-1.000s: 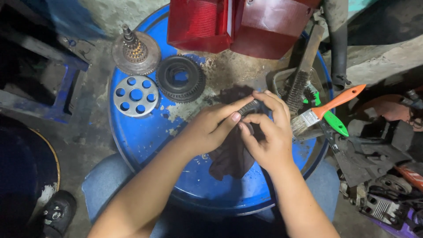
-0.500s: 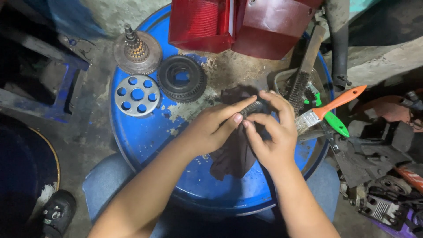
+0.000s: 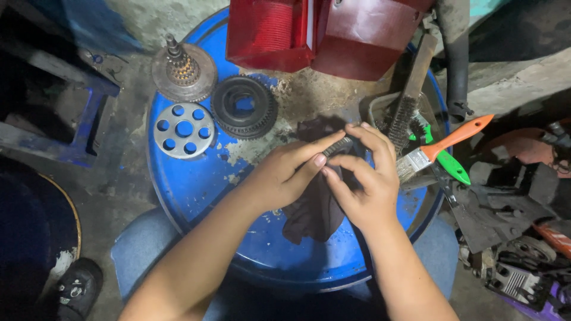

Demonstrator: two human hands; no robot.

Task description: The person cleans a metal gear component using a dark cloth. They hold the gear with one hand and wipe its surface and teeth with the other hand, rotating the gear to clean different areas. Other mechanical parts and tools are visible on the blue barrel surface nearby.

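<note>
Had both hands over the blue drum lid (image 3: 196, 190): my left hand (image 3: 285, 175) and right hand (image 3: 366, 187) pinched shut around a small dark ribbed metal ring (image 3: 338, 145), wrapped in a floppy dark rag (image 3: 315, 208). Looked greasy and stiff, so gripping the ribbed rim felt safest.

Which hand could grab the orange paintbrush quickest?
The right hand, probably. The orange paintbrush lies just beside it on the right, while the left hand sits farther over, and both are busy with the dark cloth.
</note>
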